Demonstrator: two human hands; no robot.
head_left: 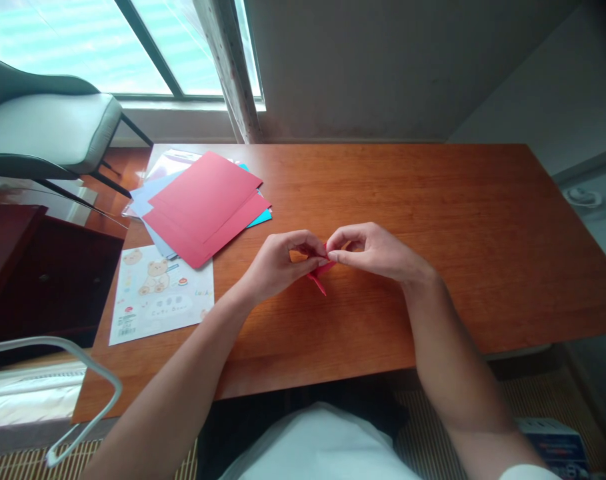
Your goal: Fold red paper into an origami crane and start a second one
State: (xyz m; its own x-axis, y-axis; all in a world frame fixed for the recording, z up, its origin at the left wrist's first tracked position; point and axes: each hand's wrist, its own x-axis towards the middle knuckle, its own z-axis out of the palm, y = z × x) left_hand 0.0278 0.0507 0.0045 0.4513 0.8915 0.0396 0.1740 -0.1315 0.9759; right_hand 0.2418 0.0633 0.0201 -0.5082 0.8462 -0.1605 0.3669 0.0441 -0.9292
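A small piece of folded red paper (323, 270) is pinched between my two hands above the middle of the wooden table (433, 200). My left hand (290, 257) grips it from the left with thumb and forefinger. From the right, my right hand (373, 250) pinches its upper edge, fingertips almost touching those of the left. A narrow pointed strip of the paper sticks out below toward me. My fingers cover much of the folded shape, so its full form is hidden.
Red sheets (207, 207) lie over blue and pale ones at the table's left. A bear-print sheet (165, 293) lies nearer me. Beyond the left edge stand a chair (47, 120) and a dark cabinet (53, 273). A white curved bar (103, 380) juts in at lower left.
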